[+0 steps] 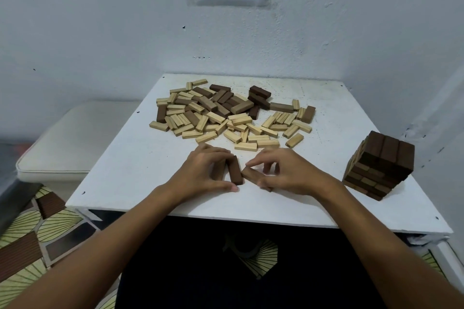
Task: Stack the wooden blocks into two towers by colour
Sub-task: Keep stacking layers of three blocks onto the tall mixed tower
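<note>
Gathering dark blocks near the counter's (pixel 140 183) front edge, I have my left hand (pixel 203 170) curled round one dark block (pixel 235 170), fingers on its far side and thumb at its near end, so that grip is holding it on edge against the counter. My right hand (pixel 283 173) pinches a second dark block (pixel 252 175) that lies flat and slanted just beside the first, their near ends close together; part of it is hidden under my fingers.

By my reckoning the task is somewhere short of halfway. The dark tower (pixel 381 165) stands near the counter's right edge, several layers high with three blocks side by side on top, and it looks squared up. A few paler faces show low on its left side, though I cannot tell whether those are light blocks or just lit wood.

No light tower is in sight. The loose pile (pixel 226 115) spreads over the middle and back of the counter, and it holds most of the light blocks plus a good number of dark ones, bunched mostly toward the back. So what is left, as I judge it: carry these two over to the dark tower, pick the remaining dark ones out of the pile, then build the whole light tower from scratch.
</note>
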Demonstrator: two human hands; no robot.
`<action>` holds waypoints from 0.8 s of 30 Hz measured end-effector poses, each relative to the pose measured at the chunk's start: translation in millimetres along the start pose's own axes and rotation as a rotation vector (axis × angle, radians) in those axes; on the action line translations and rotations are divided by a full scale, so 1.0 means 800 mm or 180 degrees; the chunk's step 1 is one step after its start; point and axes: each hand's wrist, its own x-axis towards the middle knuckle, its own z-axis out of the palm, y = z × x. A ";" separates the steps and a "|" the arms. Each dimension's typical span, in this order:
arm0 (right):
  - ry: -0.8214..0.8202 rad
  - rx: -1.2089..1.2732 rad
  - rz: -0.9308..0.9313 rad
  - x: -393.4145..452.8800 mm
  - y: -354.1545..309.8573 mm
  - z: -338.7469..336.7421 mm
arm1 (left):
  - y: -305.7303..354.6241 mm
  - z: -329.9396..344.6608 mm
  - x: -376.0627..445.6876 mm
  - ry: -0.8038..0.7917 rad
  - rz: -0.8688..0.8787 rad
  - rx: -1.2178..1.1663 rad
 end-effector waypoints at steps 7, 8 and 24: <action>0.0484 0.0133 0.0252 -0.001 -0.005 0.014 | 0.001 0.004 0.003 0.0051 0.0040 -0.0096; 0.0555 0.0113 0.0257 0.000 -0.008 0.016 | 0.002 0.003 0.003 0.0033 0.0048 -0.0101; -0.0015 0.0298 0.0311 0.018 -0.004 0.006 | -0.014 -0.010 -0.006 0.0183 -0.0207 -0.0571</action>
